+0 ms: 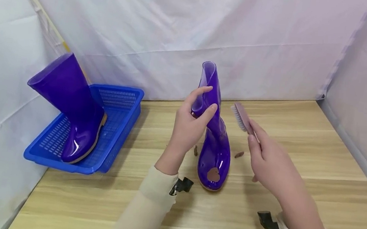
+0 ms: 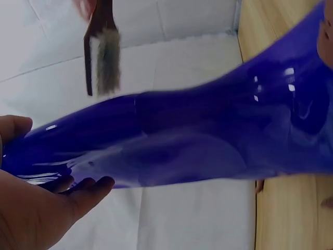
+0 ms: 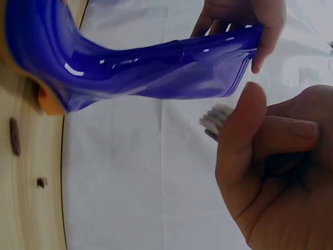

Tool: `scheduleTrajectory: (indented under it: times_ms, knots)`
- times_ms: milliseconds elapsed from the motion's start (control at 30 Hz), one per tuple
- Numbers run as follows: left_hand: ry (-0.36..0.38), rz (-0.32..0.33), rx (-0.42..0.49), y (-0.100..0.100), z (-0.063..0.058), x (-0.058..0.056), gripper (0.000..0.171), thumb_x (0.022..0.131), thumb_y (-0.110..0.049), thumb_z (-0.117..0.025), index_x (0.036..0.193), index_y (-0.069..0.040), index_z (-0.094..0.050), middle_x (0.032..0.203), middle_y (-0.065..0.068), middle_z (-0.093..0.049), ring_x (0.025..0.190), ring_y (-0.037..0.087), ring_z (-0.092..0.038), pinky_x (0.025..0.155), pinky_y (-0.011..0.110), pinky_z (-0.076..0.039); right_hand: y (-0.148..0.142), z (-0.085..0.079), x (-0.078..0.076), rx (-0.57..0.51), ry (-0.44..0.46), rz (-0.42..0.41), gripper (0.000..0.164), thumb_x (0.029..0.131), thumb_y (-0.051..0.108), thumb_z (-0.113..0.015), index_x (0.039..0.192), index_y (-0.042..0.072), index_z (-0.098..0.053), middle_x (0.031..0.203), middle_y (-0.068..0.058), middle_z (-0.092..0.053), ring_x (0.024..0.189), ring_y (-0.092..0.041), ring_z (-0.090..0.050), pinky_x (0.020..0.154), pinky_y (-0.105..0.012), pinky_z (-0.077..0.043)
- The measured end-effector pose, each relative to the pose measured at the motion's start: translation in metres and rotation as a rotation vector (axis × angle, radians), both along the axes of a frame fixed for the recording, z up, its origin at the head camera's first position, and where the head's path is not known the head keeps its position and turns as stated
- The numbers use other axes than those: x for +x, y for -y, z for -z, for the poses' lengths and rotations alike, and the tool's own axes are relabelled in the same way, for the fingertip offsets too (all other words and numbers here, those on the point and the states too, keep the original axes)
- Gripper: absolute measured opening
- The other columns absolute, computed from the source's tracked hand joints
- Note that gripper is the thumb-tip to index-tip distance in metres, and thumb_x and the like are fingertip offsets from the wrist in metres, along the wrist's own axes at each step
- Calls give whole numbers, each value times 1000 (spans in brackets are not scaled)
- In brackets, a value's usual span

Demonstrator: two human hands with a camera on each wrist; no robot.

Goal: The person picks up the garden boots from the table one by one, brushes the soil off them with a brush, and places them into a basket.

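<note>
A glossy purple rain boot (image 1: 216,141) stands on the wooden table with its toe toward me. My left hand (image 1: 187,124) grips the upper shaft, pressing the boot's opening narrow between thumb and fingers. On the toe there is a brown, mud-like patch (image 1: 214,174). To the right of the boot, my right hand (image 1: 274,166) holds a scrub brush (image 1: 243,118) by its handle, with the pale bristles (image 3: 214,119) turned toward the shaft. A gap shows between bristles and boot in the head view.
At the left sits a blue plastic basket (image 1: 116,148) with a second purple boot (image 1: 77,106) leaning in it. Brown bits lie on the table (image 1: 302,143) on both sides of the standing boot, one chunk (image 1: 239,155) at its right. White cloth (image 1: 162,63) hangs behind.
</note>
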State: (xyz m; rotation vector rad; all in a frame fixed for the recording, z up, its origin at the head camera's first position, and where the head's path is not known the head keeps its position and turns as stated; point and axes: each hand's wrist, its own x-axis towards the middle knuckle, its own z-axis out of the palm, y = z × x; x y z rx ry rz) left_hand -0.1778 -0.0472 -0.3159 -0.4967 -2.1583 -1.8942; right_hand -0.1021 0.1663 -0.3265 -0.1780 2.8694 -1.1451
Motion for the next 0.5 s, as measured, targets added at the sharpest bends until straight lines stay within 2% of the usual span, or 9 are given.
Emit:
scheduleTrajectory:
  times_ms: [67, 167, 233, 333, 400, 500]
  knots:
    - [-14, -9, -48, 4, -1, -1, 46, 103, -20, -70, 148, -24, -60, 160, 2, -51, 118, 23, -67, 77, 31, -60, -5, 2, 5, 27, 15, -9, 64, 116, 47, -25, 172, 18, -18, 89, -13, -60, 51, -17, -63, 58, -36, -53]
    - [-5, 4, -59, 8, -1, -3, 56, 100, -20, -73, 152, -26, -54, 161, 1, -49, 124, 23, -64, 81, 33, -61, -11, 6, 13, 49, 23, -40, 64, 116, 47, -30, 167, 9, -31, 75, -7, -60, 50, -16, -61, 52, -34, -49]
    - [17, 27, -25, 9, 0, -5, 66, 98, -18, -75, 157, -27, -47, 159, 4, -51, 132, 25, -63, 91, 39, -63, -15, 9, 20, 62, 41, -58, 61, 116, 48, -33, 160, 8, -42, 66, -3, -57, 49, -16, -59, 47, -33, -46]
    - [63, 52, 46, 10, 2, -6, 80, 96, -17, -78, 163, -28, -37, 156, 9, -53, 134, 30, -64, 100, 46, -62, -20, 16, 29, 93, 63, -75, 54, 115, 48, -38, 148, 7, -54, 62, 1, -55, 49, -13, -55, 44, -31, -43]
    - [105, 39, 81, 11, 5, -5, 88, 95, -20, -79, 166, -31, -29, 152, 11, -55, 134, 31, -64, 102, 47, -61, -22, 21, 33, 119, 60, -92, 52, 115, 46, -40, 144, 6, -57, 62, 4, -53, 48, -10, -50, 44, -30, -41]
    - [147, 14, 116, 10, 9, -4, 91, 96, -24, -78, 169, -33, -23, 160, 6, -48, 136, 27, -61, 106, 44, -59, -20, 30, 37, 154, 10, -146, 44, 115, 41, -46, 139, 7, -62, 62, 9, -48, 48, -5, -40, 44, -27, -38]
